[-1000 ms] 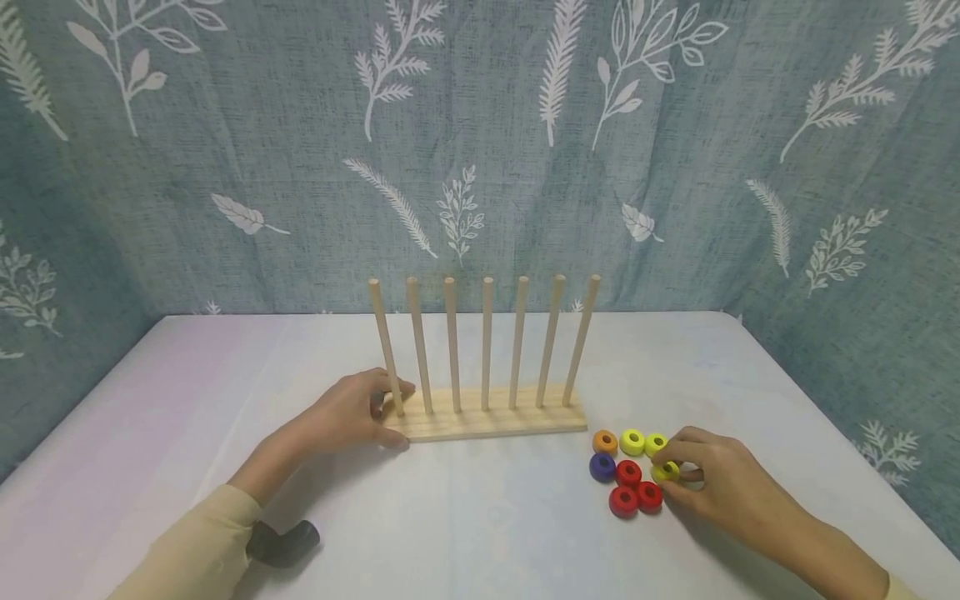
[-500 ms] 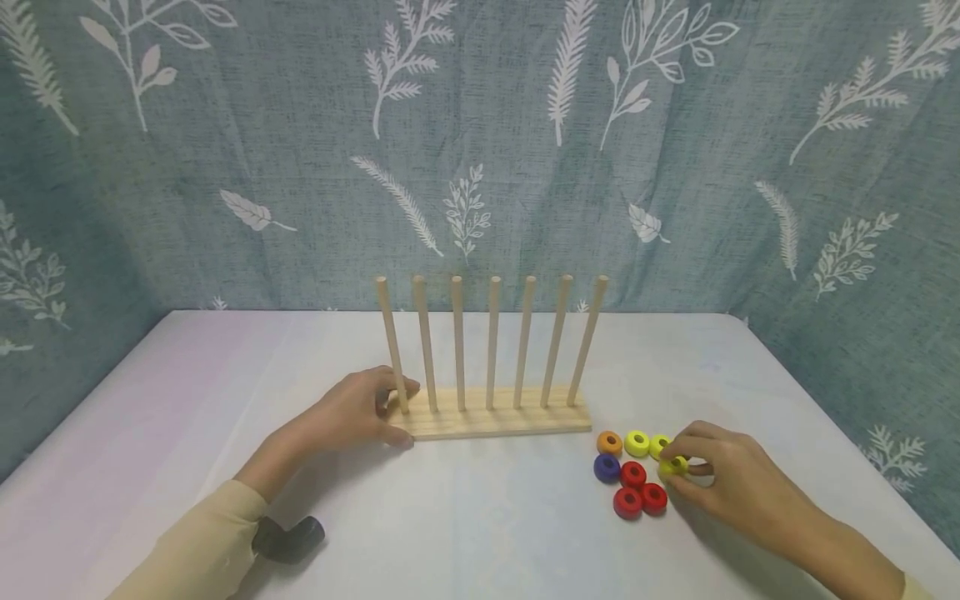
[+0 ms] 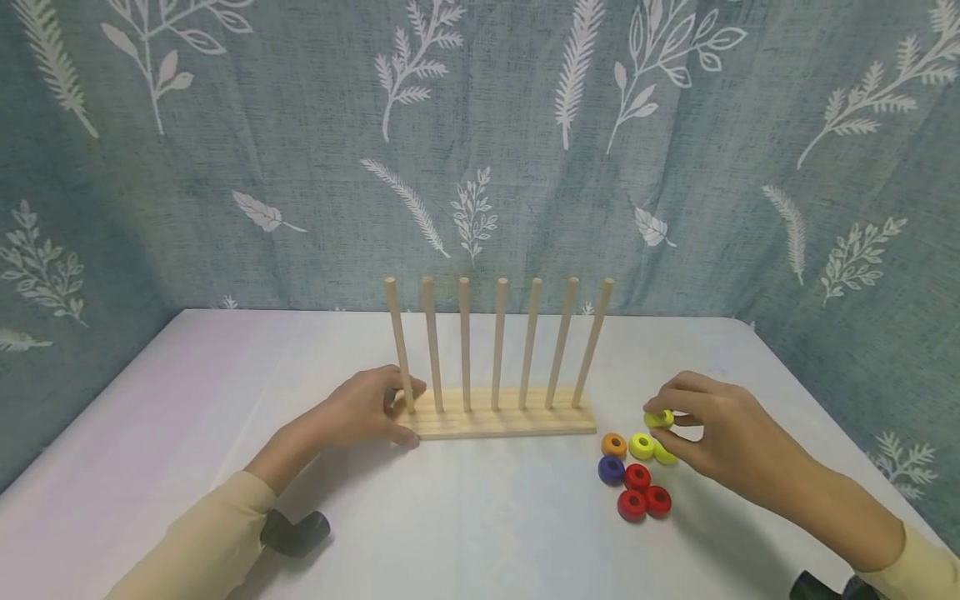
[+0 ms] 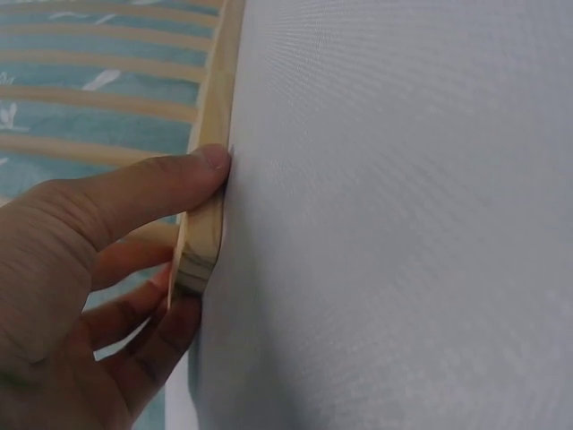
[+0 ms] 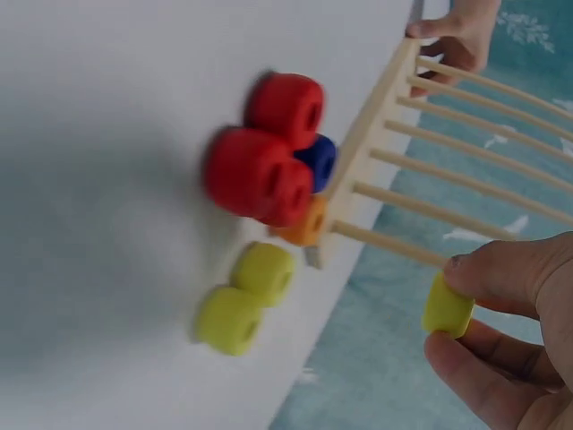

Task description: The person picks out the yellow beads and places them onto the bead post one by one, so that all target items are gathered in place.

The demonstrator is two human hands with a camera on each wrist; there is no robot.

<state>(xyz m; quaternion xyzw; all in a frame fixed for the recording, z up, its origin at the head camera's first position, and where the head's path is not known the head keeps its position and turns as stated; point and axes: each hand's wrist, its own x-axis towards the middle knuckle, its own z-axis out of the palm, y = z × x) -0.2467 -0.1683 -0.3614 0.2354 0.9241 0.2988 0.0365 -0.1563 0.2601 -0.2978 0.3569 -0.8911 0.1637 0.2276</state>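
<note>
My right hand (image 3: 731, 429) pinches a yellow ring (image 3: 658, 419) between thumb and fingers, raised above the table; the right wrist view shows the same yellow ring (image 5: 448, 306) gripped by its sides. My left hand (image 3: 358, 408) holds the left end of a wooden base (image 3: 480, 427) bearing several upright bare pegs. In the left wrist view the thumb lies along the base's edge (image 4: 204, 228), with fingers around its end. Below and left of my right hand lie two yellow rings, an orange ring (image 3: 613, 445), a blue ring (image 3: 611, 470) and three red rings (image 3: 632, 505).
The white table (image 3: 450, 517) stretches around the base and rings. A green-blue curtain (image 3: 322, 233) with white leaf prints hangs behind and at both sides. Dark objects sit by the left cuff (image 3: 296, 533) and the right cuff.
My right hand has lifted the yellow ring up off the table, away from the group of rings. The left hand keeps its hold on the base, and the head view has shifted slightly.
</note>
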